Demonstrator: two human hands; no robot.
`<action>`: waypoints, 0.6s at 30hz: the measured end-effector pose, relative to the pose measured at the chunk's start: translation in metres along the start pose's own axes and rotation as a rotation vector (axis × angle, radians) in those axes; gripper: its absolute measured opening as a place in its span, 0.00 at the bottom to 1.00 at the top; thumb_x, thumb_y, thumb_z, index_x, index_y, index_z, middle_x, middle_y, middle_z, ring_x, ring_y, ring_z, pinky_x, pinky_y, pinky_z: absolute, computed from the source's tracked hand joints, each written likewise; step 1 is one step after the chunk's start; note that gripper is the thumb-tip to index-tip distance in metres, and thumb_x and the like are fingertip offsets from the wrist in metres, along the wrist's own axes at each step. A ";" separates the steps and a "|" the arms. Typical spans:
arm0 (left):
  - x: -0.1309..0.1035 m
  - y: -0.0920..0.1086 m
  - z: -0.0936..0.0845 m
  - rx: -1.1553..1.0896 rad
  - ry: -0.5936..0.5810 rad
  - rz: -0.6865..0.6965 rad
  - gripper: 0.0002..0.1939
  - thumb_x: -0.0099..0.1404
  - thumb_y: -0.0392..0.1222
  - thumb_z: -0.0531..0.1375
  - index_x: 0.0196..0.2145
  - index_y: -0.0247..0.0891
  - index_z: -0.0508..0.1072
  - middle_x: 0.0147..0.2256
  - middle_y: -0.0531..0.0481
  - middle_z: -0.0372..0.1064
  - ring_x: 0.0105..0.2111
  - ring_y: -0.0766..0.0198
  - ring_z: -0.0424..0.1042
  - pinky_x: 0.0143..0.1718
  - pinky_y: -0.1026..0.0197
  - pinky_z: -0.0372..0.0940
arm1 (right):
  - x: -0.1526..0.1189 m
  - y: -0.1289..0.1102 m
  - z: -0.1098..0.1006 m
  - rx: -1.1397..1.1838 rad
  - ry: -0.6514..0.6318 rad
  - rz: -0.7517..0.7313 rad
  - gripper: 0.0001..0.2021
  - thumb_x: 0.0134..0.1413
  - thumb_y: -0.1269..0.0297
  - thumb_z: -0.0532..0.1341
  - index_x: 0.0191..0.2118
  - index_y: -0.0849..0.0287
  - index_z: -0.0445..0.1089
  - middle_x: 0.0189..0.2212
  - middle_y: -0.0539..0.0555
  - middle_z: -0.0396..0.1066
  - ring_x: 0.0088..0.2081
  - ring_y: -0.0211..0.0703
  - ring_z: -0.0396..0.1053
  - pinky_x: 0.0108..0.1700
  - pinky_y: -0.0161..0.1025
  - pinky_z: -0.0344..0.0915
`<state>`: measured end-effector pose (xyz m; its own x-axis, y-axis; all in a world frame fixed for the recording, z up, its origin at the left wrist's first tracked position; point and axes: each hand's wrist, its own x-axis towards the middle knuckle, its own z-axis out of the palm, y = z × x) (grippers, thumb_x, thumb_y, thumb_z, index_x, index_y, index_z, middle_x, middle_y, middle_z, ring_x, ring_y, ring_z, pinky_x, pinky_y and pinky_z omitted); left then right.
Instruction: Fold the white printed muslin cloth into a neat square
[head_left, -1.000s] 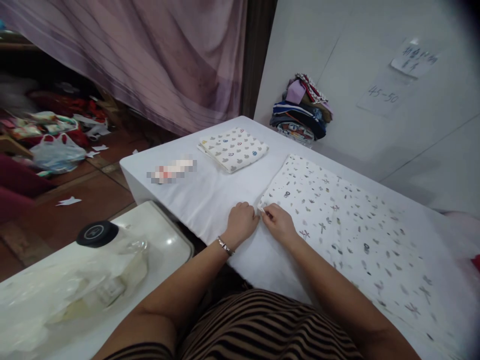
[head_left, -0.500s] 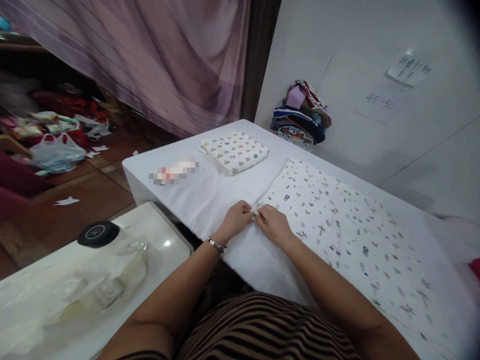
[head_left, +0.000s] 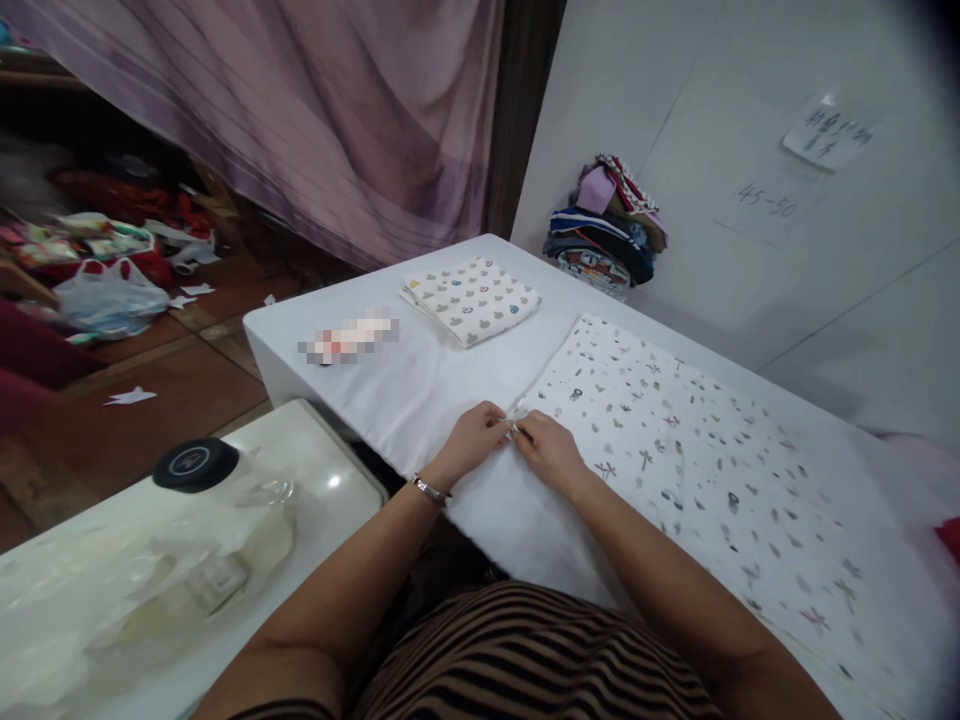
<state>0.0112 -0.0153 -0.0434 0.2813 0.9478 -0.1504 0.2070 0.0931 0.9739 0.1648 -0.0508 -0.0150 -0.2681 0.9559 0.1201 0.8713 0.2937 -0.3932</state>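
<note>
A white printed cloth (head_left: pixel 690 470) with small plant-like motifs lies spread over the right part of the white-covered table (head_left: pixel 442 385). At its near left corner my left hand (head_left: pixel 480 437) and my right hand (head_left: pixel 550 448) meet, fingers closed in a pinch on the cloth's edge. The fingertips hide most of the pinched bit. Farther back on the table sits a folded cloth (head_left: pixel 474 300) with grey mouse-head shapes, apart from both hands. To its left lies a small blurred-out item (head_left: pixel 351 338).
At the lower left stands a white surface (head_left: pixel 330 450) with a round black lid (head_left: pixel 196 464) and clear plastic on it. Folded clothes (head_left: pixel 604 225) are piled by the wall. A pink curtain (head_left: pixel 375 130) hangs behind; plastic bags (head_left: pixel 112 295) lie on the floor.
Both hands stay at the cloth's corner, with only a slight shift of the fingers. The camera view has moved a little; the cloths lie as before.
</note>
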 end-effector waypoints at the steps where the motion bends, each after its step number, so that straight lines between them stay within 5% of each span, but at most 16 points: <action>1: 0.000 0.000 0.000 0.003 -0.001 0.005 0.07 0.57 0.43 0.58 0.33 0.38 0.66 0.25 0.54 0.70 0.26 0.66 0.71 0.30 0.63 0.65 | 0.000 0.001 0.000 0.038 0.005 -0.004 0.09 0.60 0.67 0.53 0.30 0.59 0.68 0.30 0.50 0.64 0.34 0.37 0.62 0.35 0.33 0.55; 18: 0.000 0.000 -0.001 0.073 -0.061 0.067 0.09 0.56 0.43 0.57 0.34 0.37 0.68 0.22 0.56 0.66 0.22 0.68 0.66 0.26 0.65 0.60 | 0.000 0.014 0.003 0.302 0.017 0.005 0.10 0.57 0.71 0.54 0.31 0.58 0.73 0.28 0.49 0.65 0.32 0.36 0.63 0.36 0.34 0.58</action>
<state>0.0107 -0.0148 -0.0431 0.3527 0.9306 -0.0974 0.2532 0.0052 0.9674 0.1757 -0.0464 -0.0237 -0.2548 0.9580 0.1316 0.7102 0.2778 -0.6468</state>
